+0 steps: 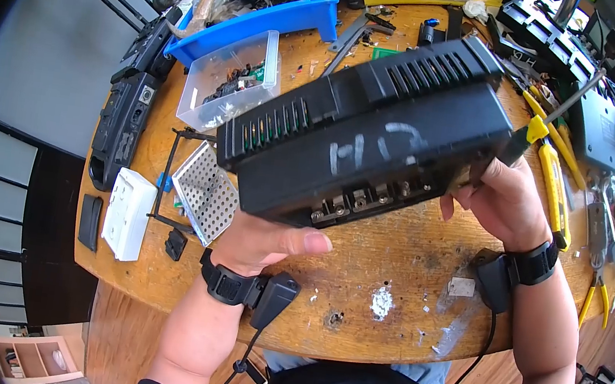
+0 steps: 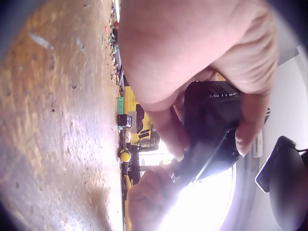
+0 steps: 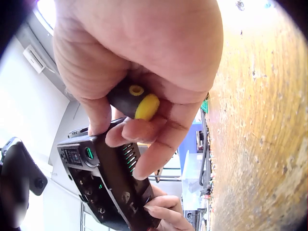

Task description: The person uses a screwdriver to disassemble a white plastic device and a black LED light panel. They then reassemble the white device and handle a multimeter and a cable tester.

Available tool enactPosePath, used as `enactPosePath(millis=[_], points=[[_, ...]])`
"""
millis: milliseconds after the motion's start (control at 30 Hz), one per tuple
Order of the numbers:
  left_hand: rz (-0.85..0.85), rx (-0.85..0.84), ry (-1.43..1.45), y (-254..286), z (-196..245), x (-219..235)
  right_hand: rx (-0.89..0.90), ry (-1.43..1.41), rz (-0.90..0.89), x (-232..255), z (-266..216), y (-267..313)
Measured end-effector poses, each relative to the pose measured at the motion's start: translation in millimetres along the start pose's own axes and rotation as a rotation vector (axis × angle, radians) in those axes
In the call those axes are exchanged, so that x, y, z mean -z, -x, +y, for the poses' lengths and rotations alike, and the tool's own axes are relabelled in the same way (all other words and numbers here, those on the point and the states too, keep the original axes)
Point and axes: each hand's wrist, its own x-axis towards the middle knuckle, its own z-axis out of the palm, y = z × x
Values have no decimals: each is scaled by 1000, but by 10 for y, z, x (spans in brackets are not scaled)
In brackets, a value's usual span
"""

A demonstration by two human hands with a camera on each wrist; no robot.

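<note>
Both hands hold up a black vented electronics box [image 1: 411, 128], tilted above the workbench. Chalky handwriting marks its side, and metal terminals line the lower edge facing the person. At the box's left end, the left hand [image 1: 261, 240] grips it from below, thumb towards the terminals. The right hand [image 1: 507, 200] supports the other end with thumb and fingers. Within that same right hand sits a screwdriver [image 1: 538, 130] with a yellow and black handle, its shaft pointing up and away. The right wrist view shows the handle's butt [image 3: 137, 103] tucked in the palm.
Left on the wooden bench [image 1: 358, 278] lie a perforated metal plate [image 1: 205, 189], a white case [image 1: 128, 214] and a clear bin [image 1: 233, 79] of parts. Yellow-handled pliers [image 1: 595, 299] and a yellow cutter [image 1: 555, 191] lie right. White crumbs [image 1: 382, 302] dot the front.
</note>
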Motion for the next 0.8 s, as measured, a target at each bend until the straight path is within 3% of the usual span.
enactPosePath(millis=[133,233,400,500,567,633,700,800], points=[[47,-84,122,-95,-39,-10,32,115,81,21,28,-59],[61,-126,34,-161,-30,59,67,96,125,12,18,-74],[178,-169,72,-210,-53,137,72,62,15,-77,-45,-72],[195,-174,78,-206,-45,146,22,121,-62,-49,-42,-35],[200,-177,89,-205,-52,149,-107,343,-142,-42,-77,-12],[205,-180,98,-206,-55,151,-193,295,-145,-74,-147,5],[200,-178,77,-203,-53,144,-304,455,-111,-126,-199,11],[147,-188,122,-202,-19,92,-325,457,-95,-154,-213,-7]])
